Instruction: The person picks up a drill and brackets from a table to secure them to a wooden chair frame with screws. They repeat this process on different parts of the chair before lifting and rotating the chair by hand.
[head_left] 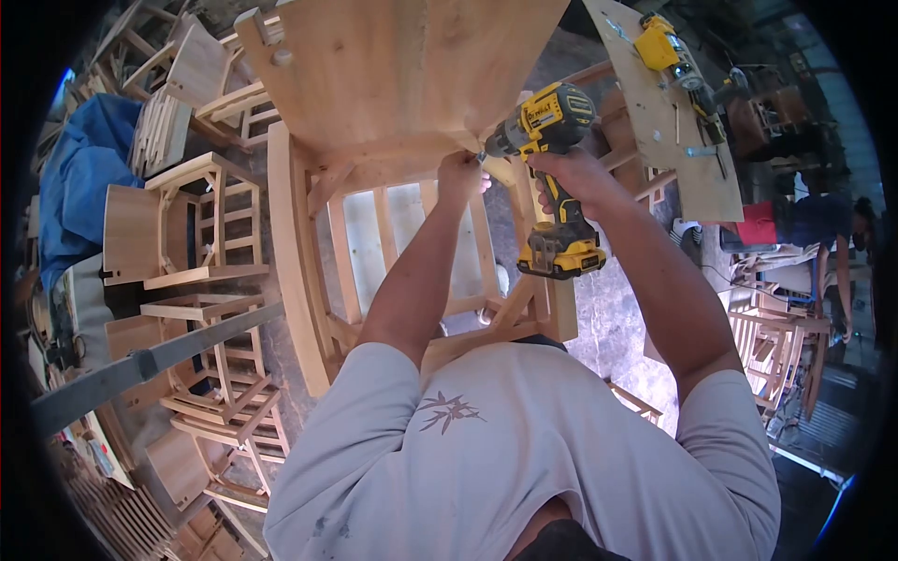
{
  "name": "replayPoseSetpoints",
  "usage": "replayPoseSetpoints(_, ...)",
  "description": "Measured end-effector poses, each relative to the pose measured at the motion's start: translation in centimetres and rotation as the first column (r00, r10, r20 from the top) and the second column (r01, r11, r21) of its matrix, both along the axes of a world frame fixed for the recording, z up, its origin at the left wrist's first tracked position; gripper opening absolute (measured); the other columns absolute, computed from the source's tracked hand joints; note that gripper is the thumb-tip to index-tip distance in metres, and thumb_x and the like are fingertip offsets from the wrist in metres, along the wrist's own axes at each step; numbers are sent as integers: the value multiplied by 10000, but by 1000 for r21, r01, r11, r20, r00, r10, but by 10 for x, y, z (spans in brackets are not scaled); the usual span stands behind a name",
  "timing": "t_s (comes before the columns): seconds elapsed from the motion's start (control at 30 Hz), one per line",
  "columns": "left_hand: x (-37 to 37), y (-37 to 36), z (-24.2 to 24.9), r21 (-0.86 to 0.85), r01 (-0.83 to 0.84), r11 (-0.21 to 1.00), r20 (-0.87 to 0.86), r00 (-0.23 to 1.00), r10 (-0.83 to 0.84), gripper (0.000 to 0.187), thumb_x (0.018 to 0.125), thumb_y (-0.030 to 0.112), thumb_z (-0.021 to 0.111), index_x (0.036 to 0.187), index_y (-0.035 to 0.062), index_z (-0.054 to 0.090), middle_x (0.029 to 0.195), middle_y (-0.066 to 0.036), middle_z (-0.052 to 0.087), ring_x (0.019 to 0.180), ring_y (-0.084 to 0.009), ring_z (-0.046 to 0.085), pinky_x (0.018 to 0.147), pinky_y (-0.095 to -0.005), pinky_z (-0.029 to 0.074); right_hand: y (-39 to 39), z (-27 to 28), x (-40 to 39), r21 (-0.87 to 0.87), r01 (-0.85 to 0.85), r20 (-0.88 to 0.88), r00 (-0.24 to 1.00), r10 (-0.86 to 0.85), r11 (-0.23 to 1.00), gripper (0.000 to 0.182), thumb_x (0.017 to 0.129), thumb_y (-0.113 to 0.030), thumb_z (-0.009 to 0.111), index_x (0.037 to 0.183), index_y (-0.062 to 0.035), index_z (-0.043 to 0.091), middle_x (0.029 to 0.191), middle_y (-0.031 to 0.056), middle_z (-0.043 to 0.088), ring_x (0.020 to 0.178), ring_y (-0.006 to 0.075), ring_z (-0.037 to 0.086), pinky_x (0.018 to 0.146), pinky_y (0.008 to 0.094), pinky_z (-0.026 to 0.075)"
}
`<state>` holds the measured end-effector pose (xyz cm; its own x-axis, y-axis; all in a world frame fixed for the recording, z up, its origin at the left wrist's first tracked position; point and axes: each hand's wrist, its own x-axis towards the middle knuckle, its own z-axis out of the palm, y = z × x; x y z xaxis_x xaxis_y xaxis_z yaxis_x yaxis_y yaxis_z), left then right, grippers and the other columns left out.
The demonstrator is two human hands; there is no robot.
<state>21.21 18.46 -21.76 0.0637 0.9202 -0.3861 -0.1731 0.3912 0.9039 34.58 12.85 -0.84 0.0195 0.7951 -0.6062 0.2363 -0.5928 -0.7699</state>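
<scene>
One pale T-shirt (543,421), bearing one leaf print, lies closest to the camera, with two bare forearms reaching forward from its sleeves. Ahead is one wooden chair frame (293,252), with one broad wooden panel (402,70) at its far side. One yellow-and-black cordless drill (554,117) is over the frame's far right part, its chuck pointing left. The right hand (575,178) is wrapped closed around the drill's handle. The left hand (458,176) is curled closed at the chuck's front, near the panel's lower edge; whatever its fingers pinch is too small to tell. Below the left hand, the frame's opening is crossed by several slats; bare floor (622,323) gives room beyond its right edge. At least three chairs (220,220) stand close along the left. One plywood board (669,140), upper right, carries a second yellow power tool (666,49).
</scene>
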Motion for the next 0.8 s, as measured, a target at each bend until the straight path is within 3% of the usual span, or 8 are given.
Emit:
replayPoseSetpoints(0.3, -2, 2, 1, -40, 42, 998, 14, 999, -42, 145, 904, 84, 522, 842, -35, 576, 704, -162, 642, 554, -219, 653, 467, -307, 538, 1, 0, -9, -15, 44, 80, 996, -43, 999, 210, 837, -209, 644, 916, -26, 578, 681, 66, 564, 529, 168, 572, 506, 315, 514)
replayPoseSetpoints(0.8, -5, 3, 7, -17, 78, 997, -13, 997, -79, 126, 890, 60, 507, 863, -37, 583, 706, -179, 655, 557, -247, 668, 462, -321, 548, 1, 4, -18, -9, 52, 58, 997, -51, 999, 185, 848, -195, 634, 907, -33, 567, 661, 64, 560, 514, 166, 564, 493, 308, 505)
